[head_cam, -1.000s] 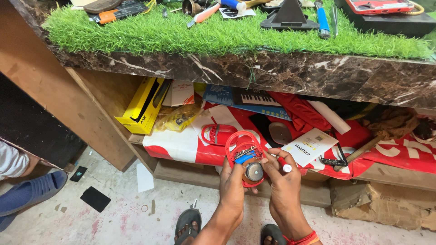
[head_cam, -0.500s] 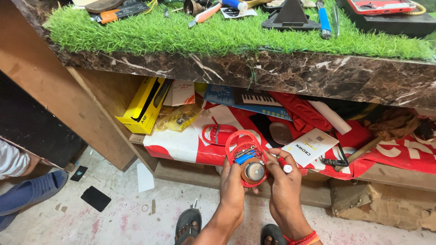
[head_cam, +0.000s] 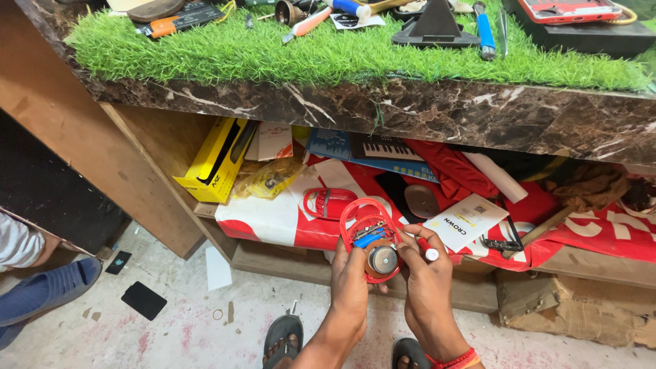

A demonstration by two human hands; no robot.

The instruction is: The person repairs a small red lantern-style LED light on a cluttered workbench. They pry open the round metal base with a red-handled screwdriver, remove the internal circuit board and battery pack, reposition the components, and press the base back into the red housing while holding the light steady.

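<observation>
While both hands grip red casing (head_cam: 365, 239) — left hand (head_cam: 350, 279) fingers clamped | right hand (head_cam: 429, 281) clamped | shelf edge (head_cam: 273, 256) near

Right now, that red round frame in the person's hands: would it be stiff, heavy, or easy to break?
The red round frame looks like thin open plastic, so probably light and stiff but crackable if squeezed. The metal disc mounted in it likely makes it bottom-heavy. Left hand and right hand both steady it, hinting that small parts could shift.
</observation>
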